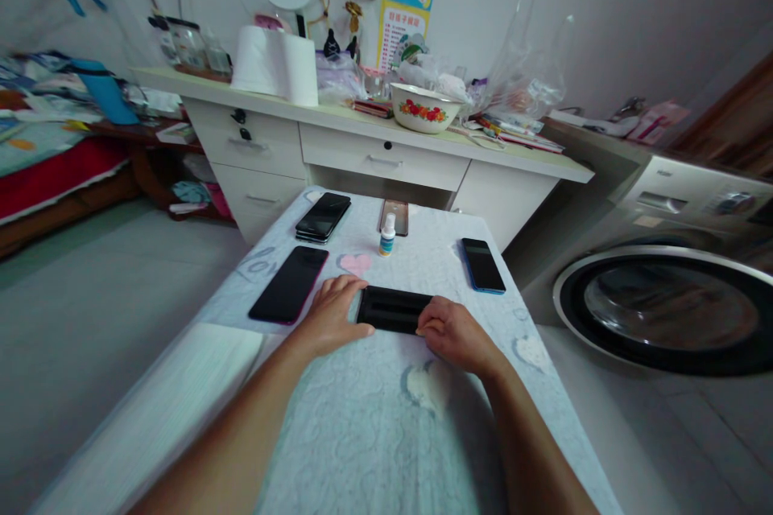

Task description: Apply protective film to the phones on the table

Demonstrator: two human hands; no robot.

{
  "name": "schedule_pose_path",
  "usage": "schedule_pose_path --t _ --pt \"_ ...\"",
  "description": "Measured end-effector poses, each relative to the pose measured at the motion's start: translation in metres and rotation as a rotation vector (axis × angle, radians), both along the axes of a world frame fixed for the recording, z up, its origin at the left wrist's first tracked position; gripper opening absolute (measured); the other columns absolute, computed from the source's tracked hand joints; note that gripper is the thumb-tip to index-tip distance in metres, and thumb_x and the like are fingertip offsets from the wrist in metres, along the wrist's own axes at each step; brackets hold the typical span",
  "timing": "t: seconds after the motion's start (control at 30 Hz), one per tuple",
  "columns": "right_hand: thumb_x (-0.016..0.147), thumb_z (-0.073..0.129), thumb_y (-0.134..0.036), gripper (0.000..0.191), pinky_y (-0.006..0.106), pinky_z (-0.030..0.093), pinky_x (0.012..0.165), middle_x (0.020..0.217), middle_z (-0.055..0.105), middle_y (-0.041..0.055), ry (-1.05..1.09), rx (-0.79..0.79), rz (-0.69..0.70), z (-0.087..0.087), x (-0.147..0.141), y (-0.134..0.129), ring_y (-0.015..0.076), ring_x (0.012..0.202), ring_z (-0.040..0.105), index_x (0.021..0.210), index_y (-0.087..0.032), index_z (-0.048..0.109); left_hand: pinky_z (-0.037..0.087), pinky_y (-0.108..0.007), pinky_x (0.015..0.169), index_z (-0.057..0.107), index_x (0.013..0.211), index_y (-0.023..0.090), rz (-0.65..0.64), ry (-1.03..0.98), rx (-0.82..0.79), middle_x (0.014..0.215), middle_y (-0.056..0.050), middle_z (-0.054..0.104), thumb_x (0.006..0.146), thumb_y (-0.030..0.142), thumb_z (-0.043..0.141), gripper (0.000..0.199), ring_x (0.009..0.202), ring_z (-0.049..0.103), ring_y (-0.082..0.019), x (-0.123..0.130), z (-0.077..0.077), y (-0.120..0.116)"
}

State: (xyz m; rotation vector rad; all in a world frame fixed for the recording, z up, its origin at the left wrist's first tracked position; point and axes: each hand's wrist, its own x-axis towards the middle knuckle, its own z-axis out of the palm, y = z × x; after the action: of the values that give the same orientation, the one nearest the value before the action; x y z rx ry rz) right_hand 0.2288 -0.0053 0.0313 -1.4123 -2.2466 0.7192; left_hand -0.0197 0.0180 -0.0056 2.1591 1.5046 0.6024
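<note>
And here the left hand [336, 314] frames one end of the black phone [392, 308] with thumb and fingers while the right hand's [456, 334] curled fingers pinch the other, and an uneven push from either could skew it on the cloth [374, 434] beneath.

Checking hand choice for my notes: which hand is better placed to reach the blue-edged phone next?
Right, I'd judge: the right hand is nearer the blue-edged phone, while the left hand touches the far end of the black object.
</note>
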Motion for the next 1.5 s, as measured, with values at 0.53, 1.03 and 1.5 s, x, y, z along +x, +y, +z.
schedule_pose_path --t 0.53,1.03,1.5 --pt "0.081 0.050 -0.033 0.028 0.029 0.047 0.072 0.080 0.069 0.0054 0.125 0.007 -0.420 -0.016 0.032 0.019 0.0193 0.078 0.065 0.097 -0.016 0.065 0.040 -0.039 0.091 0.041 0.128 0.025 -0.023 -0.158 -0.046 0.095 -0.003 0.057 0.064 0.022 0.065 0.068 0.097 0.053 -0.024 0.003 0.009 -0.003" --pt "0.071 0.062 -0.034 0.019 0.020 0.035 0.052 0.056 0.048 -0.0056 0.481 -0.512 -0.250 -0.010 0.044 0.008 0.0075 0.051 0.045 0.075 -0.016 0.057 0.046 -0.034 0.079 0.046 0.117 0.021 -0.033 -0.728 -0.328 0.092 -0.001 0.063 0.066 0.020 0.064 0.054 0.080 0.060 -0.016 0.012 0.013 -0.002" --pt "0.063 0.071 -0.033 0.029 0.018 0.013 0.037 0.045 0.041 -0.0103 0.837 -0.756 -0.179 -0.001 0.020 0.000 0.0040 0.037 0.035 0.075 -0.019 0.049 0.043 -0.026 0.063 0.057 0.085 0.016 0.267 -1.086 -0.397 0.071 0.000 0.062 0.076 0.036 0.061 0.022 0.061 0.058 -0.012 0.033 0.021 -0.009"
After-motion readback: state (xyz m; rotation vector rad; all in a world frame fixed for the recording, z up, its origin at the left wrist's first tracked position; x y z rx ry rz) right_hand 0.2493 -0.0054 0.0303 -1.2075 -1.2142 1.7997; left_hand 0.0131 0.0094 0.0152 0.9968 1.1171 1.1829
